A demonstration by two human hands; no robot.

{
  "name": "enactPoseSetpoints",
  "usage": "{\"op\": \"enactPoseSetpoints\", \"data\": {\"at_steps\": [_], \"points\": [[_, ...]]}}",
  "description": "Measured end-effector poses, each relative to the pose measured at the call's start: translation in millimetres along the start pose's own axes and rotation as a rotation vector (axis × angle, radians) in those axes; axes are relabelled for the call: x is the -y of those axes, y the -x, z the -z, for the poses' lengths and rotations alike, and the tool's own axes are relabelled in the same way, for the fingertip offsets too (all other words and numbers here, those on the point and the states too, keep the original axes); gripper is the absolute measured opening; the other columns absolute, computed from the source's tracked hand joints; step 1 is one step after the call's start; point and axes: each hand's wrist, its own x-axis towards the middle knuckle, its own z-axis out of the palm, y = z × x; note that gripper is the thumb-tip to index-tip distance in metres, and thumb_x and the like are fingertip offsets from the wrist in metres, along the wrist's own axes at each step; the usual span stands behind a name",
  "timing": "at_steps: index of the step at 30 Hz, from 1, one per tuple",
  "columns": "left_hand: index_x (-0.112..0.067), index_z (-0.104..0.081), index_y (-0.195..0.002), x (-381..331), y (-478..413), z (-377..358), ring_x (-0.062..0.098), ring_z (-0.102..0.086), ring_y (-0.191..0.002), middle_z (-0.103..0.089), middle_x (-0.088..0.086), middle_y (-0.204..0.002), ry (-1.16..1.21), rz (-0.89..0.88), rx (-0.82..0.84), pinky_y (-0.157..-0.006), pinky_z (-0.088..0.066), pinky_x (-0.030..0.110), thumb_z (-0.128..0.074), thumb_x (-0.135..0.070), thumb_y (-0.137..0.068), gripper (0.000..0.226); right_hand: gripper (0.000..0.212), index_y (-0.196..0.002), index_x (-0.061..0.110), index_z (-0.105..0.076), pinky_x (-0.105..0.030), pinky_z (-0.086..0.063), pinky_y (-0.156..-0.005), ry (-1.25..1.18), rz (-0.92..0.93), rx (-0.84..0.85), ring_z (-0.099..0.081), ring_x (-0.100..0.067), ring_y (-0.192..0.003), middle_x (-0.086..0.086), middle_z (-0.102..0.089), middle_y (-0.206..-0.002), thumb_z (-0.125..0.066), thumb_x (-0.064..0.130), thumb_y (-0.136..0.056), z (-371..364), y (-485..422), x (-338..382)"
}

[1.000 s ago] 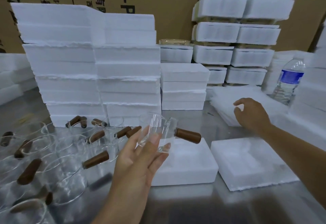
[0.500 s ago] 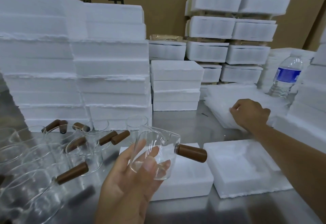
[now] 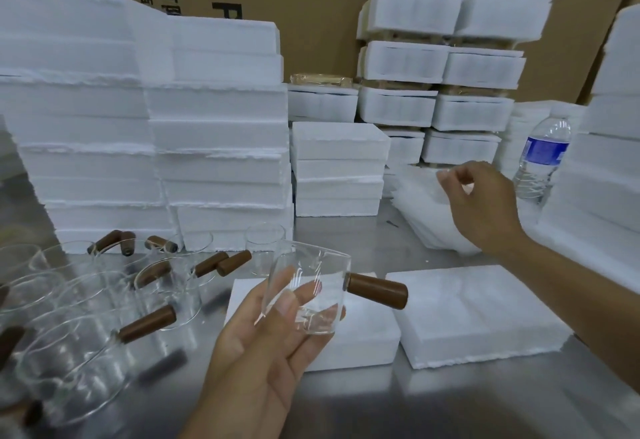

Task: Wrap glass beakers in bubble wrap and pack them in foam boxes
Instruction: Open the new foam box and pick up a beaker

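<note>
The left hand (image 3: 256, 352) grips a clear glass beaker (image 3: 308, 286) between the thumb and the curled fingers. It holds the beaker tilted in the air, just above the near flat white foam box half (image 3: 360, 341), which lies on the shiny metal tabletop (image 3: 450, 404). The brown wooden handle (image 3: 377, 290) of the beaker points to the right, over the same foam box half.

The right hand (image 3: 485, 206) is behind and to the right of this foam box half. Its thumb and forefinger pinch one corner of the top sheet (image 3: 446, 182) of a pile of thin white wrap sheets (image 3: 426, 224); the other fingers are curled. The pile lies on the tabletop behind the foam box half.

Just beside the foam box half, on its right, lies a second flat white foam piece (image 3: 478, 310). On its left stands a group of other glass beakers with brown handles (image 3: 104, 317), close together. Behind it on the left are tall stacks of white foam pieces (image 3: 156, 148), and behind it on the right are stacked closed foam boxes (image 3: 443, 75). A clear plastic water bottle with a blue label (image 3: 543, 158) stands far to the right behind it. Brown cardboard cartons (image 3: 311, 6) with printed letters are at the very back.
</note>
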Motion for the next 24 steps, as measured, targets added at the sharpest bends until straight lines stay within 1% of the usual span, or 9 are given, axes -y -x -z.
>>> {"op": "enactPoseSetpoints", "data": {"at_steps": [2, 4, 8, 12, 15, 17, 19, 22, 24], "points": [[-0.013, -0.077, -0.089, -2.7, 2.7, -3.3, 0.045, -0.069, -0.084, -0.072, 0.018, -0.1, 0.017, 0.02, 0.029, -0.057, -0.058, 0.032, -0.096, -0.035, -0.011, 0.083, 0.02, -0.078, 0.017, -0.057, -0.008, -0.034, -0.066, -0.125, 0.041, 0.058, -0.053, 0.0, -0.078, 0.007, -0.057, -0.081, -0.055, 0.03, -0.093, 13.5, 24.3, 22.0], [-0.011, -0.077, -0.087, -6.5, 3.6, -4.7, 0.044, -0.069, -0.084, -0.071, 0.019, -0.101, 0.033, 0.031, 0.071, -0.056, -0.058, 0.033, -0.096, -0.034, -0.01, 0.082, 0.019, -0.071, 0.025, -0.055, 0.0, -0.033, -0.066, -0.199, 0.112, 0.139, -0.051, 0.013, -0.078, 0.014, -0.058, -0.077, -0.056, 0.033, -0.089, 24.7, 55.9, 41.5], [-0.011, -0.077, -0.084, -19.2, 4.5, -4.1, 0.042, -0.069, -0.087, -0.071, 0.018, -0.102, 0.114, 0.016, 0.127, -0.059, -0.059, 0.035, -0.097, -0.034, -0.017, 0.074, 0.026, -0.068, 0.035, -0.052, -0.005, -0.036, -0.067, -0.292, 0.173, 0.305, -0.052, 0.008, -0.081, 0.018, -0.059, -0.078, -0.046, 0.059, -0.075, 30.7, 112.7, 67.2], [-0.012, -0.076, -0.091, -32.5, 5.3, 0.4, 0.038, -0.068, -0.096, -0.071, 0.014, -0.105, 0.144, 0.009, 0.191, -0.065, -0.058, 0.034, -0.096, -0.036, -0.028, 0.07, 0.033, -0.068, 0.04, -0.047, -0.009, -0.029, -0.079, -0.101, 0.286, 0.453, -0.042, 0.008, -0.087, 0.032, -0.05, -0.08, -0.036, 0.07, -0.077, 12.7, 148.4, 82.5], [-0.015, -0.076, -0.093, -34.5, 3.6, 3.9, 0.037, -0.067, -0.1, -0.07, 0.012, -0.108, 0.123, 0.004, 0.186, -0.069, -0.058, 0.033, -0.096, -0.037, -0.032, 0.068, 0.024, -0.069, 0.035, -0.059, -0.009, -0.033, -0.076, 0.012, 0.554, 0.346, -0.042, 0.005, -0.07, 0.024, -0.059, -0.075, -0.053, 0.053, -0.084, 6.1, 165.4, 96.0], [-0.014, -0.076, -0.095, -33.7, 2.3, 6.0, 0.037, -0.066, -0.101, -0.069, 0.013, -0.112, 0.127, 0.009, 0.16, -0.07, -0.058, 0.033, -0.096, -0.036, -0.033, 0.069, 0.025, -0.066, 0.03, -0.064, -0.022, -0.047, -0.078, 0.056, 0.705, 0.33, -0.053, -0.001, -0.067, 0.016, -0.064, -0.07, -0.051, 0.043, -0.083, 3.6, 173.1, 101.6], [-0.013, -0.073, -0.1, -32.3, 1.2, 8.1, 0.037, -0.066, -0.102, -0.068, 0.015, -0.115, 0.125, 0.005, 0.135, -0.071, -0.058, 0.034, -0.096, -0.036, -0.034, 0.073, 0.03, -0.067, 0.028, -0.068, -0.026, -0.049, -0.084, 0.12, 0.821, 0.314, -0.06, -0.004, -0.067, 0.014, -0.066, -0.07, -0.047, 0.042, -0.085, 1.0, 180.7, 102.0], [-0.016, -0.072, -0.103, -30.5, 0.2, 10.5, 0.034, -0.066, -0.102, -0.067, 0.012, -0.117, 0.096, -0.003, 0.108, -0.071, -0.058, 0.035, -0.095, -0.038, -0.035, 0.076, 0.03, -0.072, 0.024, -0.071, -0.023, -0.048, -0.076, -0.007, 0.796, 0.226, -0.059, -0.005, -0.066, 0.011, -0.066, -0.069, -0.052, 0.044, -0.085, 3.4, 181.9, 98.6], [-0.019, -0.073, -0.106, -29.3, -0.9, 12.1, 0.031, -0.067, -0.102, -0.068, 0.009, -0.117, 0.072, 0.0, 0.1, -0.071, -0.058, 0.034, -0.095, -0.04, -0.035, 0.077, 0.03, -0.07, 0.021, -0.065, -0.021, -0.043, -0.067, -0.167, 0.631, 0.117, -0.052, -0.006, -0.062, 0.009, -0.062, -0.065, -0.054, 0.043, -0.086, 9.7, 175.2, 92.1]]}}
